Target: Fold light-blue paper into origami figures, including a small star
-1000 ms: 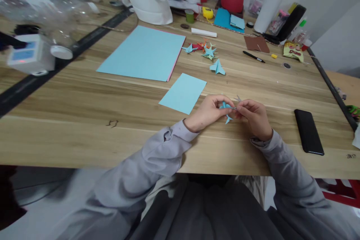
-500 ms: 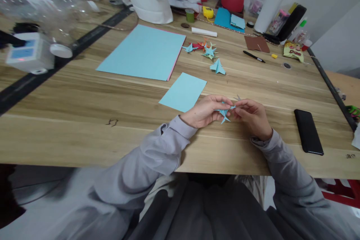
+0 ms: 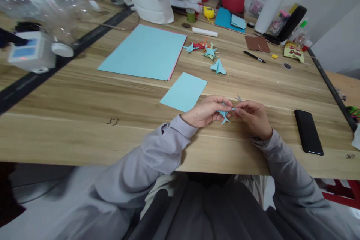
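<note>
Between both hands, just above the table's near part, is a small light-blue folded paper plane (image 3: 224, 116) with pointed tips. My left hand (image 3: 208, 111) is closed on its body, the fingers covering part of it. The thumb and forefinger of my right hand (image 3: 253, 117) pinch the tip on its right side. Behind my right hand the tips of a pair of scissors (image 3: 239, 98) show; the rest is hidden. A light-blue paper sheet (image 3: 184, 90) lies flat beside my left hand. Farther back sits another folded blue paper plane (image 3: 218, 66).
Several small folded paper pieces (image 3: 209, 51) lie behind the plane. A stack of large blue sheets (image 3: 143, 52) is at the left. A black phone (image 3: 309, 131) lies to the right, a black pen (image 3: 254, 56) farther back. Plastic bottles (image 3: 63, 30) crowd the far left.
My right hand has shifted very slightly, its fingers closing more tightly on the plane's right tip. The left hand keeps its hold, and the things on the table stay put.
</note>
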`<action>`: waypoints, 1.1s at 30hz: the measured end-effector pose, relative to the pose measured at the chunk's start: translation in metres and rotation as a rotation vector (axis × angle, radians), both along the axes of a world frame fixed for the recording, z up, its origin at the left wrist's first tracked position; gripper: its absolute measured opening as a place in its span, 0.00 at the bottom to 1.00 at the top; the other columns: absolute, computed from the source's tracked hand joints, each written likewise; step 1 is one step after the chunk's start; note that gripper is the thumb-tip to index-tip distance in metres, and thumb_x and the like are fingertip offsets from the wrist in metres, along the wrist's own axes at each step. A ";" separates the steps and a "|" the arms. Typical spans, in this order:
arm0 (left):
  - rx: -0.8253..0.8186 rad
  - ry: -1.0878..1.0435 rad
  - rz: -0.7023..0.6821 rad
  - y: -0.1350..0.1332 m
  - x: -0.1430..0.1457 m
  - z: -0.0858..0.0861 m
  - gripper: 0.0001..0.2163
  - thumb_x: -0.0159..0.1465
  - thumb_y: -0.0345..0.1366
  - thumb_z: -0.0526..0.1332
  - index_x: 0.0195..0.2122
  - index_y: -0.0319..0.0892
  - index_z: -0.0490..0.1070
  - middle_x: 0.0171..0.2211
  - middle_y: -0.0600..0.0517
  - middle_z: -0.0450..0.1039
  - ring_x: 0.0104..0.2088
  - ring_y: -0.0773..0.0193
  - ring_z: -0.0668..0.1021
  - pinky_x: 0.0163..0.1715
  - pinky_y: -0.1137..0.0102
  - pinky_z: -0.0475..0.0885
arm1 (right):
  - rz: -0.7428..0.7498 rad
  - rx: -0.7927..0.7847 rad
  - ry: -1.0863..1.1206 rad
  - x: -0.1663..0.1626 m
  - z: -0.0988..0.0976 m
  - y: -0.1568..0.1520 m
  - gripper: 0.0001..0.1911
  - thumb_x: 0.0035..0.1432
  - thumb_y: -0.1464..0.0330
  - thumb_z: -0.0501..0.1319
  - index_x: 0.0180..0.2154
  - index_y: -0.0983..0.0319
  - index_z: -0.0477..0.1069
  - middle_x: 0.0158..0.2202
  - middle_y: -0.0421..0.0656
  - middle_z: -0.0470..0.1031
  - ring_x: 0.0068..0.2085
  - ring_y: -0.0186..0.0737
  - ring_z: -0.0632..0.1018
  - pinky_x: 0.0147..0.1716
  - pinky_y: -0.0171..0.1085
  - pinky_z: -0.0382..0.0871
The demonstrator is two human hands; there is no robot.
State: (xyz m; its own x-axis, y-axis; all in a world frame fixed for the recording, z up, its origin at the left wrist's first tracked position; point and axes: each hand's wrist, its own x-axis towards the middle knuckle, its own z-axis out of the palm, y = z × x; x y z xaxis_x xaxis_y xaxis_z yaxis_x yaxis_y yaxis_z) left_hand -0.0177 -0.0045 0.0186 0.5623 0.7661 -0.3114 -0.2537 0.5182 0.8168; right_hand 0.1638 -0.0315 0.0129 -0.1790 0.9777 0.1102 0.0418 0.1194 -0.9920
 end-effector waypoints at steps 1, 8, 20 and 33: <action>0.027 0.018 0.009 -0.001 0.000 0.001 0.04 0.53 0.25 0.67 0.29 0.36 0.74 0.22 0.51 0.74 0.24 0.69 0.77 0.21 0.77 0.69 | -0.001 -0.002 -0.001 0.000 0.000 0.000 0.15 0.46 0.55 0.73 0.28 0.60 0.77 0.23 0.39 0.78 0.24 0.34 0.77 0.26 0.36 0.74; 0.410 0.230 0.103 -0.003 0.004 -0.001 0.03 0.52 0.29 0.67 0.28 0.38 0.74 0.20 0.55 0.72 0.21 0.70 0.73 0.21 0.75 0.67 | -0.044 0.034 -0.100 0.001 0.001 0.000 0.16 0.47 0.55 0.72 0.27 0.60 0.78 0.22 0.40 0.77 0.23 0.34 0.75 0.24 0.36 0.72; 0.762 0.405 0.230 -0.004 0.005 -0.005 0.01 0.54 0.29 0.65 0.27 0.40 0.76 0.27 0.52 0.76 0.29 0.68 0.73 0.30 0.72 0.66 | -0.094 0.041 -0.120 0.002 -0.004 0.001 0.14 0.47 0.56 0.72 0.28 0.60 0.78 0.20 0.39 0.76 0.22 0.33 0.75 0.22 0.34 0.70; 0.766 0.422 0.226 -0.004 0.005 -0.005 0.02 0.54 0.29 0.64 0.27 0.39 0.76 0.27 0.52 0.76 0.28 0.68 0.73 0.29 0.72 0.66 | -0.079 0.046 -0.121 0.001 -0.001 -0.001 0.15 0.47 0.55 0.72 0.28 0.60 0.79 0.20 0.40 0.77 0.21 0.34 0.74 0.21 0.34 0.69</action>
State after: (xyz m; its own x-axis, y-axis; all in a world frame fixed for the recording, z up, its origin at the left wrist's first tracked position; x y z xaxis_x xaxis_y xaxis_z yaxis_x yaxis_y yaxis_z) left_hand -0.0128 -0.0082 0.0135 0.3281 0.9267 0.1832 0.1157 -0.2319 0.9658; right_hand 0.1647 -0.0320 0.0122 -0.1166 0.9836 0.1373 0.1721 0.1561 -0.9726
